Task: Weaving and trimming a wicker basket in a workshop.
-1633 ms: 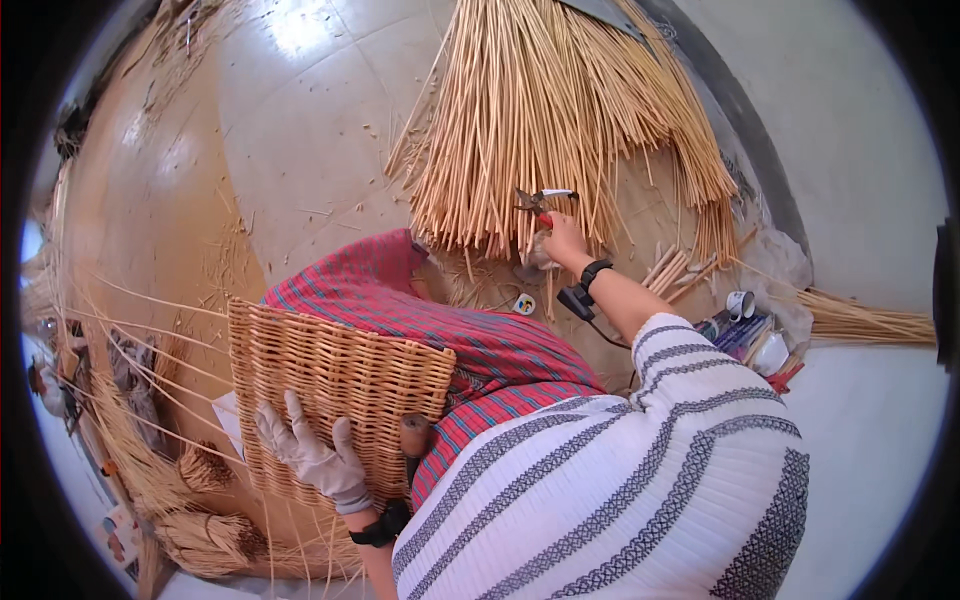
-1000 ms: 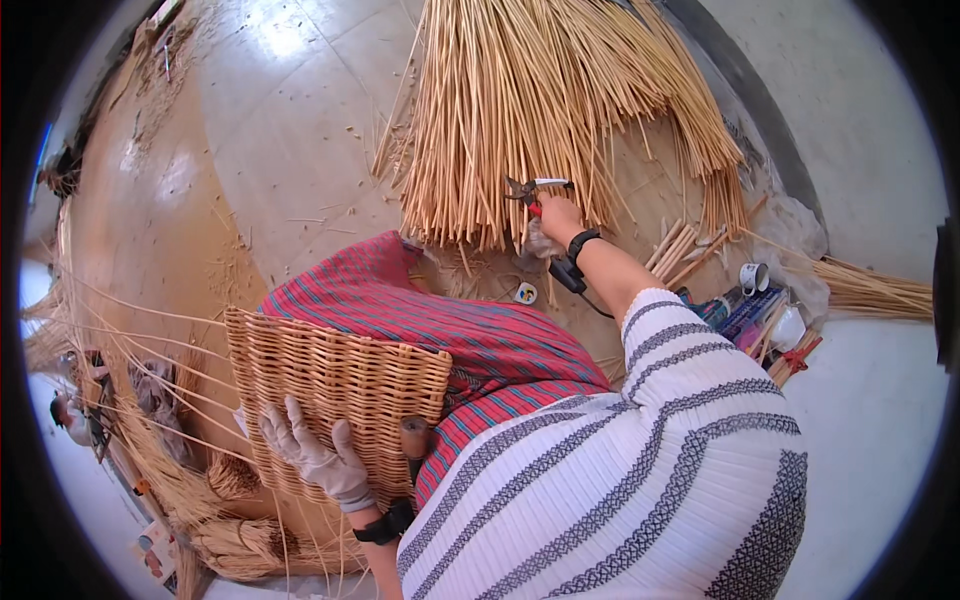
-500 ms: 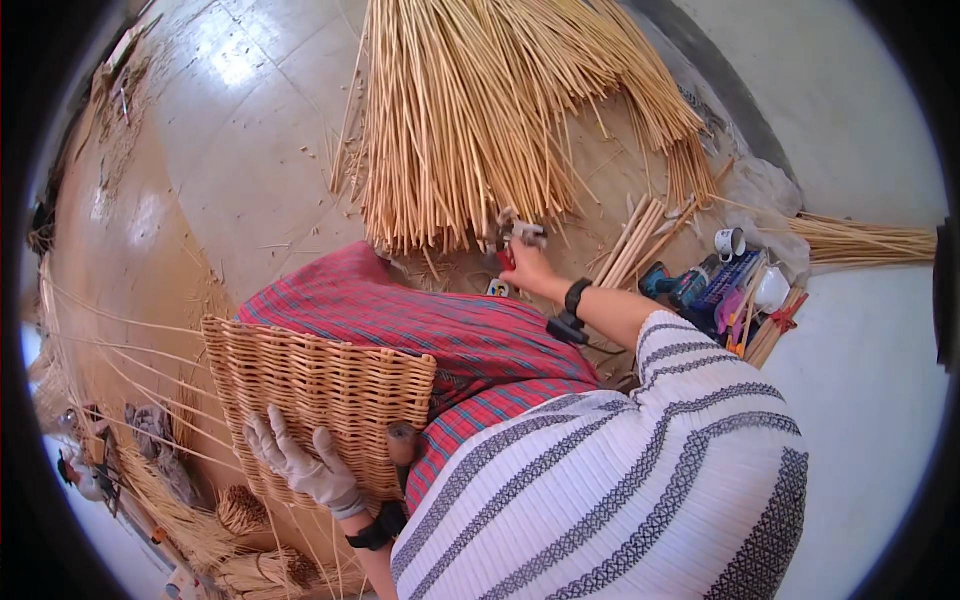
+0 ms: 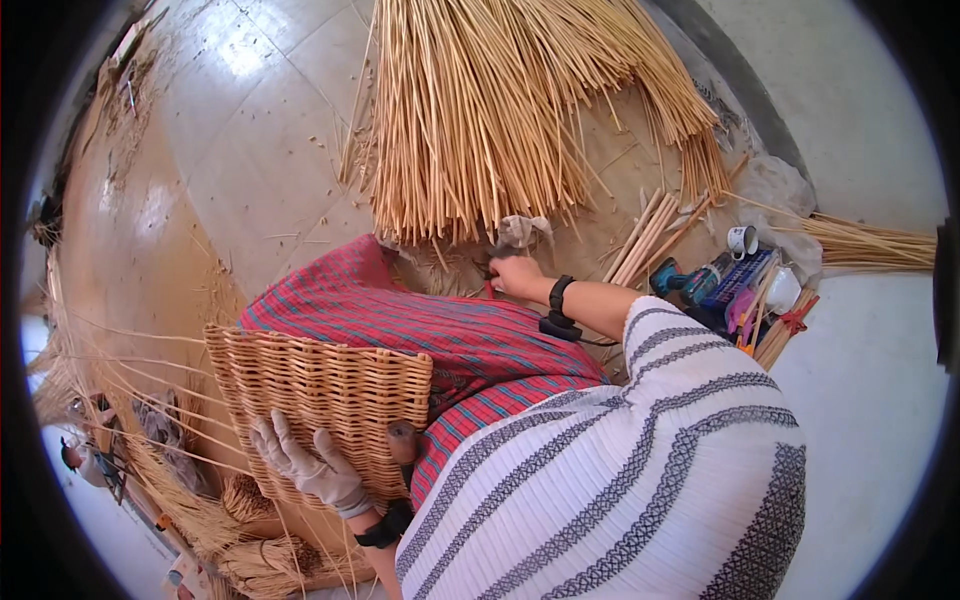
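My left hand [image 4: 308, 465], in a pale work glove, lies against a tan woven wicker panel [image 4: 320, 385] with its fingers stretched apart. Long loose canes [image 4: 130, 330] trail from the panel's left side. A brown rounded wooden piece [image 4: 402, 440] sticks up at its right edge. My right hand [image 4: 517, 277], bare, is closed low beside the cut ends of a big bundle of canes [image 4: 470, 130]. A bit of red shows under its fingers, like a tool's handle; the kind is hidden. A whitish crumpled glove or cloth [image 4: 527, 232] lies just beyond that hand.
At the right are a teal power drill [image 4: 665, 277], a white mug [image 4: 742, 240], a blue basket [image 4: 730, 280] of tools and several thick sticks [image 4: 640, 240]. More cane [image 4: 870, 243] lies behind them. Coiled cane bundles [image 4: 260, 560] sit at lower left. Red checked cloth [image 4: 420, 310] covers my lap.
My right hand has shifted slightly left and lower, and the grey tool head and red handle seen in it before are now mostly hidden. My left hand stays on the panel.
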The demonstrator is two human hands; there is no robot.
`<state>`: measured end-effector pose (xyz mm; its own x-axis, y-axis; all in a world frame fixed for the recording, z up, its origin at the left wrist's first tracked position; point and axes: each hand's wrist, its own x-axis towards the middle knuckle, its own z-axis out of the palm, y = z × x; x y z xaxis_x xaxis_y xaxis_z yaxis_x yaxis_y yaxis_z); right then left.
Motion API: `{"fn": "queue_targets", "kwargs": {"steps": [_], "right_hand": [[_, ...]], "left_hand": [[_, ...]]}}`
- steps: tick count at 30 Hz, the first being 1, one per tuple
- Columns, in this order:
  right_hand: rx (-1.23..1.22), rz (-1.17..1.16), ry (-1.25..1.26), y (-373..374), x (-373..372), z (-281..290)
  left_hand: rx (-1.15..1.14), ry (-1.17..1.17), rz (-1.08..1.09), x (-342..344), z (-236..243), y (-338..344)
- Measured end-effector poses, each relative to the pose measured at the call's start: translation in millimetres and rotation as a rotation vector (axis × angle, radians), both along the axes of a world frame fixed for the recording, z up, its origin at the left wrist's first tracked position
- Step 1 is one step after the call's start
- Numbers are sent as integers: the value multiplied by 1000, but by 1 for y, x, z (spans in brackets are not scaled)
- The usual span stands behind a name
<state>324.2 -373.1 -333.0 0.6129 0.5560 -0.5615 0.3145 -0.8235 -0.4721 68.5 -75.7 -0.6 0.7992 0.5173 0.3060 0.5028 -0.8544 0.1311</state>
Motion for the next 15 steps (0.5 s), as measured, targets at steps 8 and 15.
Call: {"fn": "queue_targets", "kwargs": {"steps": [8, 15], "right_hand": [[41, -230, -352, -28, 50, 17], [-267, -19, 118, -12, 53, 27]], "left_hand": [[15, -7, -25, 2, 2, 3], [3, -17, -18, 5, 1, 0]]}}
